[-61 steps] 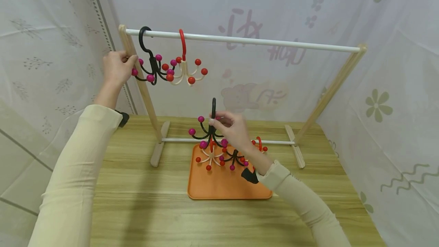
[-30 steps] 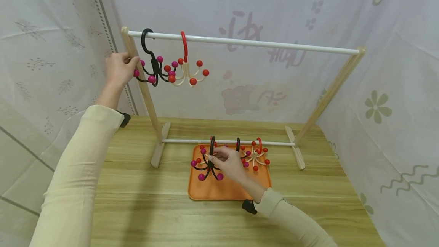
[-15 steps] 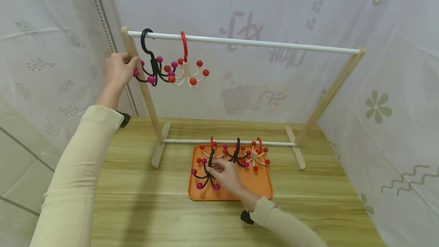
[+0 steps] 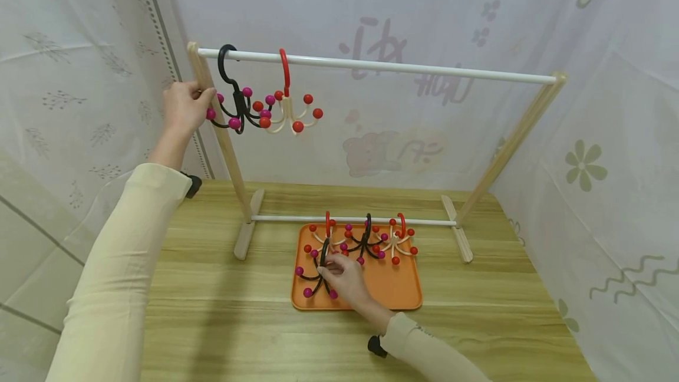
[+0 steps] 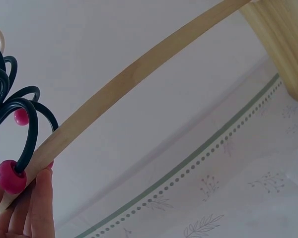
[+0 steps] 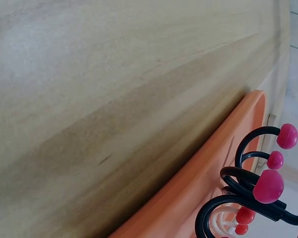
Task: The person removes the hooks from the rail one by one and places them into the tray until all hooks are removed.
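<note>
My left hand [image 4: 183, 108] grips the rack's left wooden post [image 4: 227, 152] near its top; the left wrist view shows fingers [image 5: 42, 203] around the post, beside a pink ball of a hanging black hook hanger [image 5: 32, 134]. With thumb and fingers my right hand [image 4: 347, 280] pinches the stem of another black claw-shaped hanger [image 4: 323, 255] with magenta ball tips. That hanger is upright at the front left of the orange tray [image 4: 395, 293], and in the right wrist view its arms [image 6: 251, 134] come close over the tray. The hand covers part of its right side.
From the white top bar [image 4: 398, 66] hang a black hanger [image 4: 239, 102] and a cream hanger with a red hook [image 4: 285, 75]. Along the tray's back stand a red-hooked hanger [image 4: 328, 223], a black one [image 4: 367, 229] and another red-hooked one [image 4: 402, 226]. A white lower bar [image 4: 435, 221] runs behind.
My right hand has brought the black hanger down and toward me, from above the tray's back to its front left. The left hand keeps its grip on the post.
</note>
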`<state>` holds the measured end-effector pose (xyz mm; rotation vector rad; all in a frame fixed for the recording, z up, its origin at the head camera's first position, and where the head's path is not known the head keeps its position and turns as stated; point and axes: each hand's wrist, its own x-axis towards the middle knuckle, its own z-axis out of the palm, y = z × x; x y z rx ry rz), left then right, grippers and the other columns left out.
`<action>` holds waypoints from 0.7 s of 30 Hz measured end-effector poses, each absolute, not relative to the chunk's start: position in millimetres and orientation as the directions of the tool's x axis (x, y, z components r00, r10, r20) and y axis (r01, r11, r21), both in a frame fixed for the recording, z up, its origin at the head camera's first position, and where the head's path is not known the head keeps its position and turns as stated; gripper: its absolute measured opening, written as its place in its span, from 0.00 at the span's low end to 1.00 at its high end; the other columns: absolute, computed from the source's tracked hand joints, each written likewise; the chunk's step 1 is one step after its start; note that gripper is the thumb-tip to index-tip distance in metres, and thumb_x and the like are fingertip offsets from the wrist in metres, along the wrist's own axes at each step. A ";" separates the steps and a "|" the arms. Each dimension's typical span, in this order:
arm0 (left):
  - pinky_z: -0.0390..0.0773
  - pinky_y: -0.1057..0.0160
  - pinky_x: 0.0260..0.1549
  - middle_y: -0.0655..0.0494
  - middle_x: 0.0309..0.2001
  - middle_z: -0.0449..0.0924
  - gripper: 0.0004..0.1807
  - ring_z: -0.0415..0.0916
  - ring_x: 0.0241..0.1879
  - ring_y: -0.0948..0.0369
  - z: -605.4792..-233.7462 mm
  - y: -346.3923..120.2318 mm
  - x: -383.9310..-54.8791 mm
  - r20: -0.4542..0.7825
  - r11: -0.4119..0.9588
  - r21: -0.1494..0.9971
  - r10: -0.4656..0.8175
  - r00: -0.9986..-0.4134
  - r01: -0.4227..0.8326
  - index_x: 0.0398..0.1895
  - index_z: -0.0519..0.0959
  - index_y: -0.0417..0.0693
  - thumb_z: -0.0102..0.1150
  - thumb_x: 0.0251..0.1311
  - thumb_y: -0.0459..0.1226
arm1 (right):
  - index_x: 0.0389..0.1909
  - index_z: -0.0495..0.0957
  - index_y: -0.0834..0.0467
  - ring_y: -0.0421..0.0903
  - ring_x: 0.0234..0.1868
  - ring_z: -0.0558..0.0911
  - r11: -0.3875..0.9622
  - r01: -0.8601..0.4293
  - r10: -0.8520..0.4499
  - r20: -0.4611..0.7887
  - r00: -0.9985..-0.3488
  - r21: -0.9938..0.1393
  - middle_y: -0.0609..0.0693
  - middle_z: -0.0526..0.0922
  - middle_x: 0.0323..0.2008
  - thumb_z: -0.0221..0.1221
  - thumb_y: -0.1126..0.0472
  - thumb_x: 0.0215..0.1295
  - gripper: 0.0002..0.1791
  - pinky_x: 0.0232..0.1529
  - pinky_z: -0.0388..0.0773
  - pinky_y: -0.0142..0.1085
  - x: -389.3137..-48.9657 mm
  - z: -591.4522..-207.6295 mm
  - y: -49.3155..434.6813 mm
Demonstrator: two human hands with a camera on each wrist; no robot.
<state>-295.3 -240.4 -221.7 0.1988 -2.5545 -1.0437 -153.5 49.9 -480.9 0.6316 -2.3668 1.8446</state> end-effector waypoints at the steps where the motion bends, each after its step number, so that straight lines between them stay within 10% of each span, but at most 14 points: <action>1: 0.66 0.74 0.21 0.40 0.46 0.75 0.23 0.70 0.25 0.66 -221.8 -240.3 -295.3 0.286 0.714 0.700 -0.267 -0.920 0.011 0.53 0.71 0.37 0.42 0.64 0.45 | 0.34 0.76 0.72 0.53 0.32 0.80 0.188 -0.370 -0.275 0.313 -0.909 -0.910 0.62 0.79 0.32 0.59 0.72 0.53 0.08 0.32 0.75 0.30 -153.4 -482.1 50.0; 21: 0.66 0.75 0.21 0.40 0.47 0.74 0.24 0.71 0.28 0.62 -221.9 -239.9 -294.8 0.278 0.702 0.712 -0.261 -0.924 0.016 0.54 0.70 0.37 0.41 0.64 0.45 | 0.35 0.77 0.67 0.49 0.31 0.79 0.219 -0.459 -0.315 0.383 -0.869 -0.861 0.57 0.78 0.32 0.58 0.73 0.53 0.07 0.32 0.75 0.30 -145.2 -488.2 49.9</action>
